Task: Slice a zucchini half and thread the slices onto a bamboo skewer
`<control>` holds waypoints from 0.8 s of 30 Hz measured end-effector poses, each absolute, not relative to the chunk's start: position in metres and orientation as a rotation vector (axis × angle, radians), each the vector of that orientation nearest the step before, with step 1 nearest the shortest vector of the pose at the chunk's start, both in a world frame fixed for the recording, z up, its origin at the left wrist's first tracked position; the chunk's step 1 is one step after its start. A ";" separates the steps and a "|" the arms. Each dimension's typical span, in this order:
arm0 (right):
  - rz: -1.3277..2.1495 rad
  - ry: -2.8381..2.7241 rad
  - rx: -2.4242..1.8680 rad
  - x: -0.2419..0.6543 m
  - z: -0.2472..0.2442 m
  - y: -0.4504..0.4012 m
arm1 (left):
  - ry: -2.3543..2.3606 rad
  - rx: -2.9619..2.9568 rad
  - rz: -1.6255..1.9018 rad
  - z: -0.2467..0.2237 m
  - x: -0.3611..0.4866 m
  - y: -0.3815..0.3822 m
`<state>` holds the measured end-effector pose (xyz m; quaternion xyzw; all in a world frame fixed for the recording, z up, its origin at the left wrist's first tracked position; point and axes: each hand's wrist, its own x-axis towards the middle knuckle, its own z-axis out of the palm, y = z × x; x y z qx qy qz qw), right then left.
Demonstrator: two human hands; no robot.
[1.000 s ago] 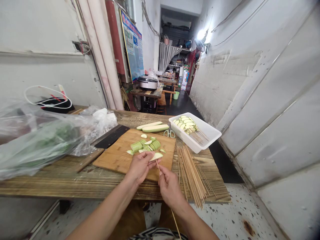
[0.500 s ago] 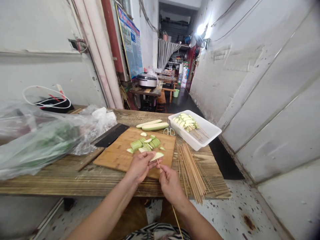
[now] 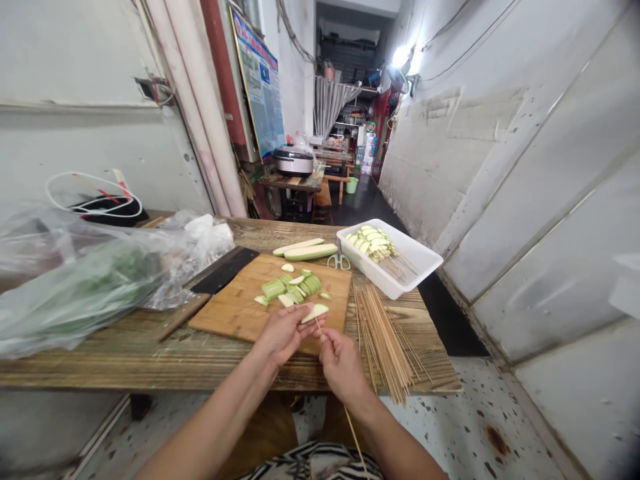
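Pale-green slices [image 3: 296, 291], tan skewers [image 3: 387, 343]

Cutting board [image 3: 231, 303] has room at left — skewers [image 3: 387, 347] obstruct beyond its right.

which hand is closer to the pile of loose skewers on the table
Right. The right hand is just left of the pile of loose skewers, pinching a separate skewer; the left hand is farther left, over the cutting board, holding a vegetable slice.

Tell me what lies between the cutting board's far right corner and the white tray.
In the head view, scissors, pale handles showing, lie between the cutting board and the white tray.
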<state>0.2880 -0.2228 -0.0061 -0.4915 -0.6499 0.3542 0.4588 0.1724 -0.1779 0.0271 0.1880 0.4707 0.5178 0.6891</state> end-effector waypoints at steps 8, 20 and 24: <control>0.880 -1.607 -1.238 0.287 -0.006 -0.221 | 1.034 0.397 1.132 0.020 0.173 -0.176; 0.923 -1.554 -1.254 0.287 -0.013 -0.216 | 1.017 0.375 1.212 0.019 0.175 -0.177; 0.909 -1.587 -1.253 0.294 -0.013 -0.223 | 1.010 0.345 1.236 0.015 0.173 -0.174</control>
